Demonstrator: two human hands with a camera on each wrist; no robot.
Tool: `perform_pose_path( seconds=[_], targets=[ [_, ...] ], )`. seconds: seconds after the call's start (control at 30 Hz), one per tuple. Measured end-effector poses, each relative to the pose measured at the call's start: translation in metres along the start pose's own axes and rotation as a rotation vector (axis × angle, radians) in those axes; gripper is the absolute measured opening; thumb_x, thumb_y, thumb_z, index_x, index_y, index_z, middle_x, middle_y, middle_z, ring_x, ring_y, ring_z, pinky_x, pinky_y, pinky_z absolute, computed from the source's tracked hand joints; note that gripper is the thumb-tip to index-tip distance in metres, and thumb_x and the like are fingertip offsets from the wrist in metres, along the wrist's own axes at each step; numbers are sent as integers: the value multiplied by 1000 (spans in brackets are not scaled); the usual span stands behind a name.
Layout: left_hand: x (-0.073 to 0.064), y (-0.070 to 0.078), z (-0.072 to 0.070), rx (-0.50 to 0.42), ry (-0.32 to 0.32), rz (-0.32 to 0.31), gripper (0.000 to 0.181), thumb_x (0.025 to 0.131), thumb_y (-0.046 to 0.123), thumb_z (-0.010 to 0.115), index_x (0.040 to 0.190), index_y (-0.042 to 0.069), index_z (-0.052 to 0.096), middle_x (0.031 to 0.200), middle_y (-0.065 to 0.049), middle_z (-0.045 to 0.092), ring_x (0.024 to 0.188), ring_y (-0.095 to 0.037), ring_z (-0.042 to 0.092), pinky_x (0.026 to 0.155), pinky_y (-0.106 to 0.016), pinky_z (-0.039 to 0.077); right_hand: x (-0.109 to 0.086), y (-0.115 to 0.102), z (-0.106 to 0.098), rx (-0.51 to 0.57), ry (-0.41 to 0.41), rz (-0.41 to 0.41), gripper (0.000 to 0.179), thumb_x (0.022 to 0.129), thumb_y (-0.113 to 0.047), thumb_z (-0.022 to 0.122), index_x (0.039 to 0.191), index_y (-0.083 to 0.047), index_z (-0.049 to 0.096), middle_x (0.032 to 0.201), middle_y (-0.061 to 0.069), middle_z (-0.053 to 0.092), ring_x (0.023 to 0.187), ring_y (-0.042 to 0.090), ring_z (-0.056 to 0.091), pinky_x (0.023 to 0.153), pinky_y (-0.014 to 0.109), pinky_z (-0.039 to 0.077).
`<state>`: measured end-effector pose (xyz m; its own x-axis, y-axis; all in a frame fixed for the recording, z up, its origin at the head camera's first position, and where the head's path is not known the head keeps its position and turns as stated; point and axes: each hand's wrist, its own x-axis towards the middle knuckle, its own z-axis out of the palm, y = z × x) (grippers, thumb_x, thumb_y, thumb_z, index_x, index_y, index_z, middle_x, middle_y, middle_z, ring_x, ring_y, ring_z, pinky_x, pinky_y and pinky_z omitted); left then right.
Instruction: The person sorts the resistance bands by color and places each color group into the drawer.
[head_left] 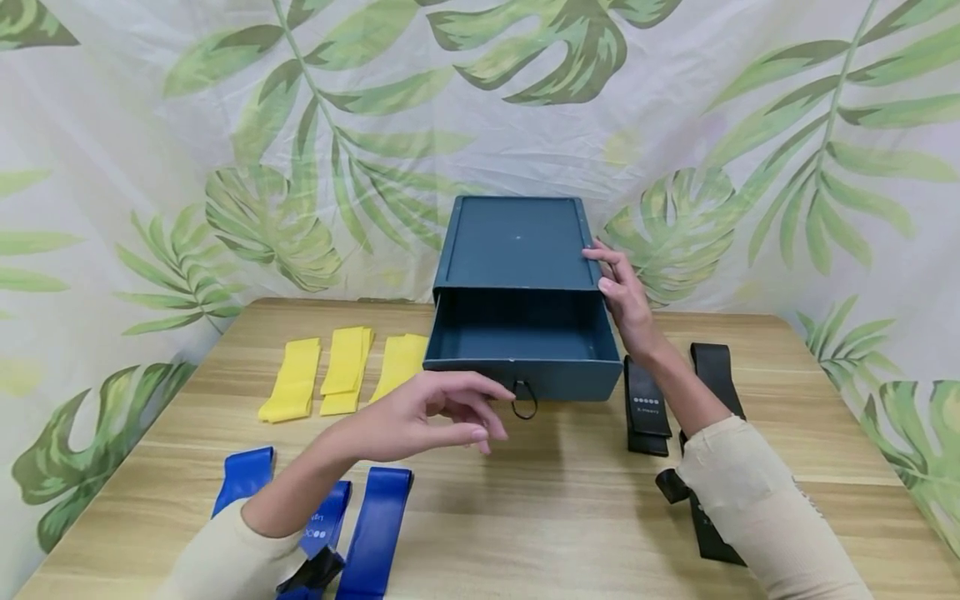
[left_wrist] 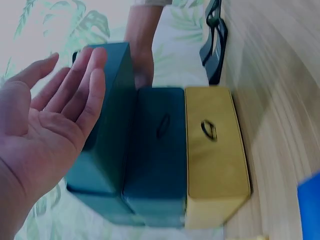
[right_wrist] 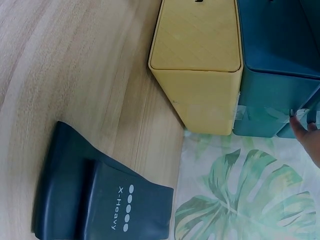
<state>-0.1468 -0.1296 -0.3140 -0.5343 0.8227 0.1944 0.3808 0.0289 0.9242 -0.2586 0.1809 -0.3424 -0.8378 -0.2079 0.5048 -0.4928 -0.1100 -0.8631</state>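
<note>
A dark teal storage cabinet (head_left: 517,242) stands at the back of the table, its top drawer (head_left: 570,382) pulled out; the inside that shows is bare. From the drawer front hangs a black pull loop (head_left: 525,417). My left hand (head_left: 442,417) hovers just in front of it, fingertips close to the loop, fingers loosely bent and holding nothing. In the left wrist view that palm is spread beside the extended drawer. My right hand (head_left: 630,308) rests against the cabinet's right side, fingertips on the top edge.
Below are a closed teal drawer (left_wrist: 152,150) and a yellow drawer (left_wrist: 217,165). Folded yellow resistance bands (head_left: 292,379) lie left of the cabinet, blue bands (head_left: 378,525) nearer the front left. Black bands (head_left: 647,408), one marked X-Heavy, lie right. A leaf-print cloth (head_left: 375,167) hangs behind.
</note>
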Motion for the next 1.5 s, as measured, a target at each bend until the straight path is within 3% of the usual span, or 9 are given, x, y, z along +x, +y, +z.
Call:
perform_pose_path(
  seconds=[0.17, 0.27, 0.4, 0.6, 0.8, 0.87, 0.97, 1.17, 1.5],
  targets=[
    [-21, -6, -15, 18, -77, 31, 27, 103, 0, 61, 129, -5, 64, 112, -17, 73, 97, -30, 72, 86, -38, 62, 0, 0, -1, -8, 1, -9, 45, 97, -16, 42, 139, -4, 53, 168, 22, 21, 159, 36, 11, 128, 53, 6],
    [-33, -13, -23, 47, -125, -45, 21, 104, 5, 62, 122, -2, 69, 110, -12, 75, 96, -26, 72, 87, -36, 61, 0, 0, -1, -5, 1, -14, 45, 96, -16, 42, 138, -5, 54, 167, 22, 21, 158, 36, 11, 128, 51, 6],
    [-44, -27, -32, 118, -120, -171, 17, 103, 9, 65, 116, 2, 72, 107, -8, 75, 95, -20, 72, 88, -34, 60, 0, 0, -2, 4, 2, -22, 43, 96, -16, 43, 137, -8, 55, 167, 23, 20, 158, 37, 11, 129, 50, 6],
    [-53, -42, -41, 203, -67, -289, 41, 103, 12, 66, 139, -4, 58, 126, -18, 70, 113, -33, 69, 95, -36, 59, -1, -1, -2, 2, -7, -30, 43, 97, -15, 42, 137, -10, 55, 168, 24, 18, 159, 35, 9, 128, 51, 6],
    [-57, -51, -44, 258, -72, -372, 57, 101, 18, 69, 148, -5, 48, 144, -27, 56, 125, -46, 60, 101, -61, 51, -2, -1, -3, -2, -6, -28, 43, 98, -15, 41, 138, -8, 55, 168, 23, 19, 159, 34, 10, 128, 51, 6],
    [-58, -55, -45, 302, -69, -382, 53, 100, 17, 70, 144, -7, 52, 137, -26, 60, 121, -43, 63, 98, -59, 54, -2, 0, -3, -2, -5, -27, 43, 98, -15, 42, 138, -7, 55, 168, 22, 19, 159, 34, 10, 128, 51, 6],
    [-59, -62, -47, 391, -74, -387, 41, 98, 13, 72, 132, -8, 62, 120, -18, 69, 106, -29, 69, 89, -44, 60, -2, 0, -3, 0, -5, -23, 43, 98, -16, 42, 139, -7, 55, 168, 22, 19, 159, 34, 9, 128, 50, 6],
    [-61, -72, -46, 548, -115, -436, 21, 89, 15, 84, 105, 5, 75, 97, 1, 71, 83, -10, 62, 76, -27, 57, -1, -1, -1, -3, -7, -17, 45, 98, -16, 42, 139, -4, 53, 168, 21, 20, 159, 34, 11, 128, 52, 6],
    [-60, -86, -48, 513, -198, -538, 25, 81, 9, 89, 98, 9, 71, 78, 7, 64, 69, -8, 58, 66, -25, 53, -1, -2, -1, -17, -11, -11, 49, 98, -17, 42, 141, 5, 47, 168, 21, 20, 158, 40, 11, 128, 55, 6]
  ],
)
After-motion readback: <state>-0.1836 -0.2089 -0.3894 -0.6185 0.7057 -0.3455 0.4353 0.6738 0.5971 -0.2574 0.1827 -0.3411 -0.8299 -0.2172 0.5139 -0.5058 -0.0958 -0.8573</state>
